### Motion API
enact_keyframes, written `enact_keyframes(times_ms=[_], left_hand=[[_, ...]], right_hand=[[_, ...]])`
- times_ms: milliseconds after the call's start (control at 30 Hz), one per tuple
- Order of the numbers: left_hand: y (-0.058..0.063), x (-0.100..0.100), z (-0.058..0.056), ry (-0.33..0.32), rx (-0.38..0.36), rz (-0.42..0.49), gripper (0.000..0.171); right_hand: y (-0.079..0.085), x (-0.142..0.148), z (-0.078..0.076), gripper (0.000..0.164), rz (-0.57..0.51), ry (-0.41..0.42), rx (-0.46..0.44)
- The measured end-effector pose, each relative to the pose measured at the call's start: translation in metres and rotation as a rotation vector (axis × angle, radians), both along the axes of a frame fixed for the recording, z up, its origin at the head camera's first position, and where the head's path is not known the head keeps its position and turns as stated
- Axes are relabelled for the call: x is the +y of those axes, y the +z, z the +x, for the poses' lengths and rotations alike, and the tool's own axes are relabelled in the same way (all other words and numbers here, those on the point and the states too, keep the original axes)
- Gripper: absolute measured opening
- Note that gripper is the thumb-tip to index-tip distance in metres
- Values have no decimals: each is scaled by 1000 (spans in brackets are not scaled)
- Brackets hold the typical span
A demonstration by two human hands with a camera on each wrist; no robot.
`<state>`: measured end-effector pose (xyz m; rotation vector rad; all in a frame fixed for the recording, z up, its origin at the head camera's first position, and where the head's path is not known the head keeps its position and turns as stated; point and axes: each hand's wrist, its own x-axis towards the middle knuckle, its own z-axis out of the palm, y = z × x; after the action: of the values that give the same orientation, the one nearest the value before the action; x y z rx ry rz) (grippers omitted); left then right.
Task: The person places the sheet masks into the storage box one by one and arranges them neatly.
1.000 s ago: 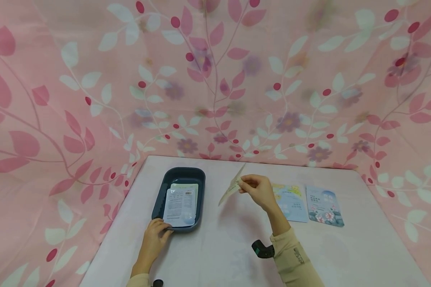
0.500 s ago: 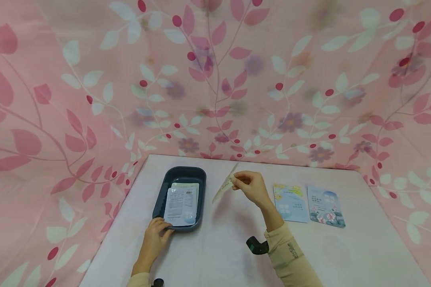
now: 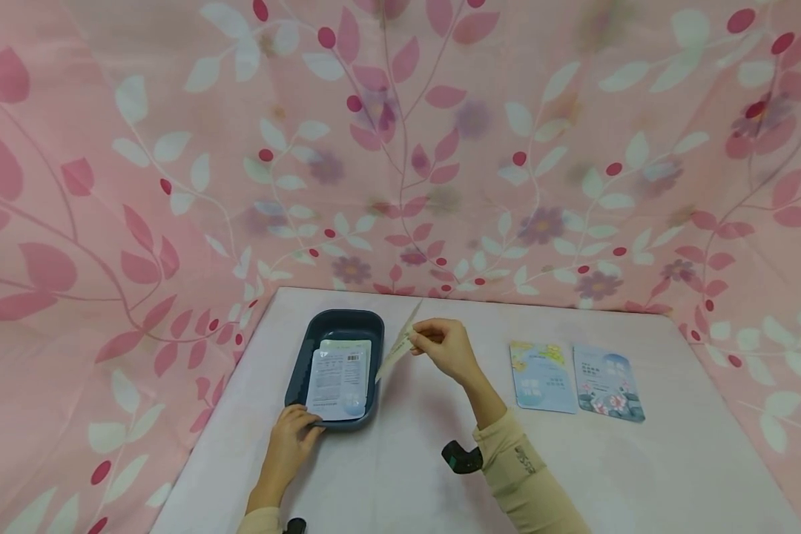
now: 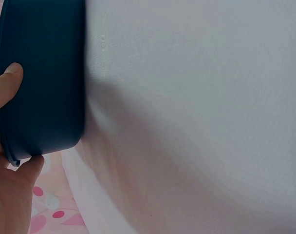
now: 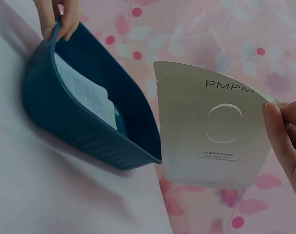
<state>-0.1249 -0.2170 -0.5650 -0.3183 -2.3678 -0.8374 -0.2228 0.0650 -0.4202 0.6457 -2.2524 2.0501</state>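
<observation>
A pale sachet printed PMPM [image 5: 211, 131], by its look a face mask sachet, hangs steeply tilted from my right hand [image 3: 446, 347], whose thumb and fingers pinch one edge. In the head view it is right at the right rim of a dark blue plastic tray [image 3: 343, 320]. My left hand [image 3: 287, 446] grips the tray's near left corner, thumb on the outer wall in the left wrist view. Inside the tray lies a white and light blue sachet [image 3: 336, 382], printed back up, over a pale green one [image 3: 345, 343] that is mostly hidden.
To the right, two more sachets lie flat on the white table [image 3: 407, 475]: a blue one with yellow flowers [image 3: 541, 378] and a blue one with pink lotus flowers [image 3: 609, 382]. A pink floral cloth [image 3: 400, 148] hangs behind and beside the table.
My right hand has carried the pale sachet leftward to the tray's right rim, uncovering the yellow-flowered sachet. My left hand has stayed on the tray corner.
</observation>
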Motion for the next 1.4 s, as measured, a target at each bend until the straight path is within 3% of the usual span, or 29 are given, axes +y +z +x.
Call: enact_keyframes(times_ms=[400,633,867,1100,1200,1400], left_hand=[[-1,0,0,8,5,-9,29],[-2,-2,0,8,-11,6,28],[-2,-2,0,-4,9,13,28],[-1,-2,0,-7,26,10,28],[-1,-2,0,-5,13,12,27],[-1,-1,-1,0,23,3,29]], right_hand=[[-11,-26,5,14,-4,49,-26],[6,-40,18,13,-18,87,-47],[-12,-49,10,15,9,76,-41],[-14,-55,8,13,20,78,-9],[-11,-57,9,13,21,91,-19],[13,-59,22,14,30,117,-26]])
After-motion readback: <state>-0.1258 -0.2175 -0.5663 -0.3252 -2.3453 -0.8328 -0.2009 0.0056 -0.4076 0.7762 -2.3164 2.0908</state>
